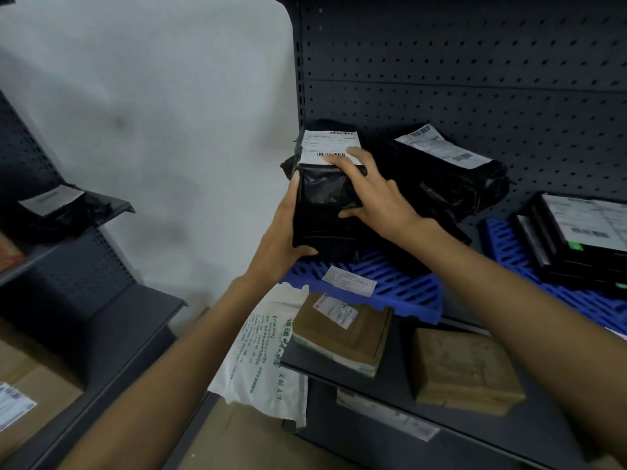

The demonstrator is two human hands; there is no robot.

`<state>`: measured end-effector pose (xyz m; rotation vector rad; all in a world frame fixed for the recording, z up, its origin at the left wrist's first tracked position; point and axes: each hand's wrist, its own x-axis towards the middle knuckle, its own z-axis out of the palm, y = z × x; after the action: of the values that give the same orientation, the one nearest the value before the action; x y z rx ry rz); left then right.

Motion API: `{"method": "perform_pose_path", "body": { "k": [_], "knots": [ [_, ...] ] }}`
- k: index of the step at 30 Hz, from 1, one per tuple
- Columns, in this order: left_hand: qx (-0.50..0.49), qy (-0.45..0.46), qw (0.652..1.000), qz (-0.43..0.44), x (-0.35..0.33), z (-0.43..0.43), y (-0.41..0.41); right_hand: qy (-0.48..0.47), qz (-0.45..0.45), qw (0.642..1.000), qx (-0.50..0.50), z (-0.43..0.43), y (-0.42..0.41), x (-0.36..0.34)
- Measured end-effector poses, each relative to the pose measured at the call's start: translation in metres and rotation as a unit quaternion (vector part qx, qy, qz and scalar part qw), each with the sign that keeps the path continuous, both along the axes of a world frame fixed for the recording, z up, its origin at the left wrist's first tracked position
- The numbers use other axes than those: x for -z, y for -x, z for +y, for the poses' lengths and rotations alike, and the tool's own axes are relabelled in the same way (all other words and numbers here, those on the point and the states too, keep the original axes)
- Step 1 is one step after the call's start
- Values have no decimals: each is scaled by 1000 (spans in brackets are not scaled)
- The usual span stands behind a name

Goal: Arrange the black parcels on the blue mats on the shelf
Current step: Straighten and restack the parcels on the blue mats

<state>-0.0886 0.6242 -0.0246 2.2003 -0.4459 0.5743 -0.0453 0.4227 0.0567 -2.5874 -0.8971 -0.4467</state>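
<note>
A black parcel point(325, 198) with a white label stands upright on the left blue mat point(390, 283), gripped by both hands: left hand point(281, 239) clasps its left side, right hand point(369, 195) its top and right. Another black parcel point(451, 171) lies just right.

A parcel point(325, 198) is standing up on the left mat point(400, 283), with the left hand point(281, 239) on its left side and the right hand point(369, 195) on its front. Another parcel point(451, 171) is lying behind and to the right. On the right mat point(502, 245), flat parcels point(576, 242) are sitting in a stack. Boxes point(342, 330) are lying on the shelf below.
</note>
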Motion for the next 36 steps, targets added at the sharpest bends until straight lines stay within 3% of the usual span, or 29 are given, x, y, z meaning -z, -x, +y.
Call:
{"method": "perform_pose_path", "body": {
  "k": [11,27,32,36],
  "knots": [
    [-5,3,1000,14,-1,19,-29,26,-34,998,36,6,-3,-2],
    [-45,-92,995,-19,-7,8,-31,79,-5,995,61,10,-21,-11],
    [-121,-179,968,-130,-28,7,-10,115,-33,992,35,-21,-10,-23],
    [-103,-242,942,-207,-66,-32,-11,104,-101,989,35,-69,2,-37]
  ]
}}
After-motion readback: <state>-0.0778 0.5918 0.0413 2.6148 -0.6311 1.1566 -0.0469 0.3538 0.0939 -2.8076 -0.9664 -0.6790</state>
